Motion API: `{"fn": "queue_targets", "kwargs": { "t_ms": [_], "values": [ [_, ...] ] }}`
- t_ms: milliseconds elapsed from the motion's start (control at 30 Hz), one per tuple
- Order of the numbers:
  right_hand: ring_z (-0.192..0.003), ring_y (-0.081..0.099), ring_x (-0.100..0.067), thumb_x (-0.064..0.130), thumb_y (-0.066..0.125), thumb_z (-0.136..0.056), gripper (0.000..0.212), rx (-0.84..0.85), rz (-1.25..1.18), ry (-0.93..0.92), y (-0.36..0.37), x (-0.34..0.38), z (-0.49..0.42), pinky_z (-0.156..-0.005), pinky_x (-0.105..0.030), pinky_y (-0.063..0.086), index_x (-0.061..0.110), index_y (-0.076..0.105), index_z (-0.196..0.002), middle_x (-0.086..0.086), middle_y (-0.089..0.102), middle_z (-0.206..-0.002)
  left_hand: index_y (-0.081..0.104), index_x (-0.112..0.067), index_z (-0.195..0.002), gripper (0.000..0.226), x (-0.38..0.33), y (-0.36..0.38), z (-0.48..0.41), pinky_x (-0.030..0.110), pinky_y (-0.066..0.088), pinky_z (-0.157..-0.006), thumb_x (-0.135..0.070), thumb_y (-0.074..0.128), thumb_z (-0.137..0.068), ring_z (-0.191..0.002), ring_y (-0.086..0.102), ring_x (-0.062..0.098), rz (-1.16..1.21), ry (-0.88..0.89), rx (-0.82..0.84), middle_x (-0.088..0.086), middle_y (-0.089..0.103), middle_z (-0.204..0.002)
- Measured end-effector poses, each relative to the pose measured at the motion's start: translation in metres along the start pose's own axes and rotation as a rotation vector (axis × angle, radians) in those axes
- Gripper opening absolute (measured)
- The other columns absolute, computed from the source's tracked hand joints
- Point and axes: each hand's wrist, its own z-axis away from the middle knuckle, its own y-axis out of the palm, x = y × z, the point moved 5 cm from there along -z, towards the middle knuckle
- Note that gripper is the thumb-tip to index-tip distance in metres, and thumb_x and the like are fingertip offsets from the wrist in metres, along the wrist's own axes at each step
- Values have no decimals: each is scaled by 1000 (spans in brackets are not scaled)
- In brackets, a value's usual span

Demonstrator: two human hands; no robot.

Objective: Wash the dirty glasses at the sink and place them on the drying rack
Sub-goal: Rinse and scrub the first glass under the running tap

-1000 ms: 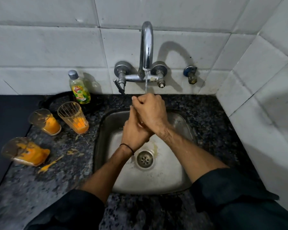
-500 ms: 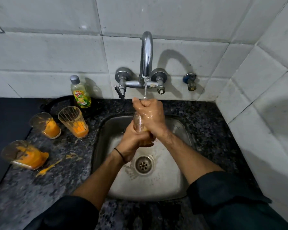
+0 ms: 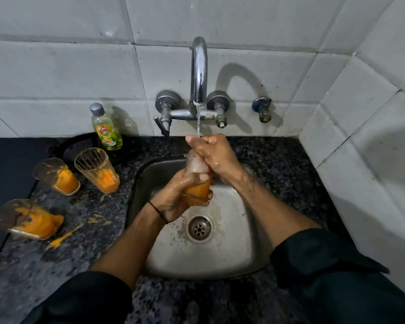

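Three dirty glasses sit on the surface. A fourth glass is gripped by the left hand over the sink. Right hand clasps its top, hiding the rim.

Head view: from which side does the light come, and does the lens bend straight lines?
Head view: the faucet and soap bottle throw shadows to the right on the tiled wall, so light comes from the left; head view: tile joints bow slightly near the edges; the wet right hand on the glass glistens.

glass A: orange dregs, above sink | glass B, glass C: upright, left | glass D: on side
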Motion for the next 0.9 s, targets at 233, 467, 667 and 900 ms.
{"fn": "queue_targets", "kwargs": {
  "t_ms": [233, 467, 667, 900],
  "values": [
    [-47, 47, -15, 36, 61, -95, 54, -151, 657, -203, 14, 16, 1, -54, -28, 39, 17, 45, -48, 3, 44, -46, 38, -23, -129, 67, -14, 5, -8, 41, 59, -57, -21, 77, -75, -68, 70, 21, -793, 321, -476, 5, 71, -87],
    [-42, 47, -9, 24, 66, -96, 46, -95, 39, -83, -3, 11, -1, -49, -23, 41, 19, 52, -52, 4, 51, -47, 51, -5, -119, 56, -10, -1, -7, 33, 55, -58, -16, 73, -69, -67, 65, 20, -256, 73, -177, 9, 67, -90],
    [-56, 54, -20, 37, 59, -97, 52, -56, 651, -182, 13, 16, -2, -63, -36, 49, 20, 45, -50, 3, 50, -53, 49, -24, -123, 60, -8, -10, -9, 35, 60, -64, -16, 82, -73, -76, 71, 16, -580, 263, -399, 1, 70, -99],
    [-56, 56, -21, 37, 52, -102, 46, -87, 588, -184, 13, 11, 4, -59, -33, 45, 14, 60, -63, -7, 61, -59, 51, -24, -114, 49, -21, -16, -12, 34, 57, -64, -33, 76, -73, -76, 68, 16, -688, 304, -435, 1, 71, -92]
  ]
}}
